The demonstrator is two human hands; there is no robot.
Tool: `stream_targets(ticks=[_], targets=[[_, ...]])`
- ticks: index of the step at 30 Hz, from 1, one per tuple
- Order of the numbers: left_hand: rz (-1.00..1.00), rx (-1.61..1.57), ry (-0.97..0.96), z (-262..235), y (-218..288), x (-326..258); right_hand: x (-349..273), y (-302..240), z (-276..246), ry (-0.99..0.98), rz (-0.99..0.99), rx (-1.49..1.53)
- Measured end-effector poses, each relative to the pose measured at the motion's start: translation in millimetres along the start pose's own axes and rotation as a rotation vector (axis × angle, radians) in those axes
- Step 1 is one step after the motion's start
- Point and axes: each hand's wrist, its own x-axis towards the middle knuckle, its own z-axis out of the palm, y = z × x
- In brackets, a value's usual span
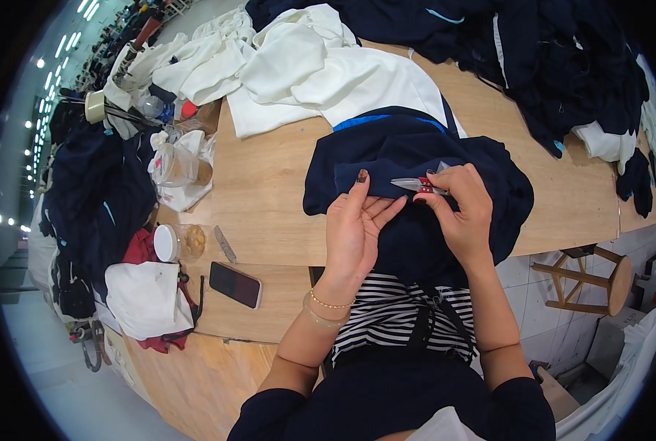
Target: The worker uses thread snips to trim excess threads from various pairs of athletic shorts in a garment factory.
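Observation:
A navy garment (416,151) with a bright blue strip along its far edge lies bunched before me and hangs over the table's near edge. My left hand (354,231) is at its near part, palm turned up, thumb and curled fingers gripping a fold of the cloth. In my right hand (464,209) is a pair of thread snips (425,186) with red sides and silver blades. The blades point left, just above the cloth, close to my left fingers. Part of the snips is hidden by my right fingers.
White cloth pieces (291,70) heap at the back, and dark garments (563,66) pile at far right. On the left are a phone (234,285), a lidded jar (181,242), a grey blade-like tool (225,244) and a plastic bag (181,165). A wooden stool (585,279) lies right.

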Motion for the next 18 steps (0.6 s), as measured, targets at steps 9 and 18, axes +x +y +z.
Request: stream_targets(ticks=[9,18], targets=[[0.205,0.211,-0.114,-30.9,2.2,15.7,-9.1,22.7,-23.3,0.226,0.452,0.264],[0.692,1.304,0.308,-81.4,15.2,42.0,-60.5,30.0,-43.0,-0.028,0.331,-0.126]])
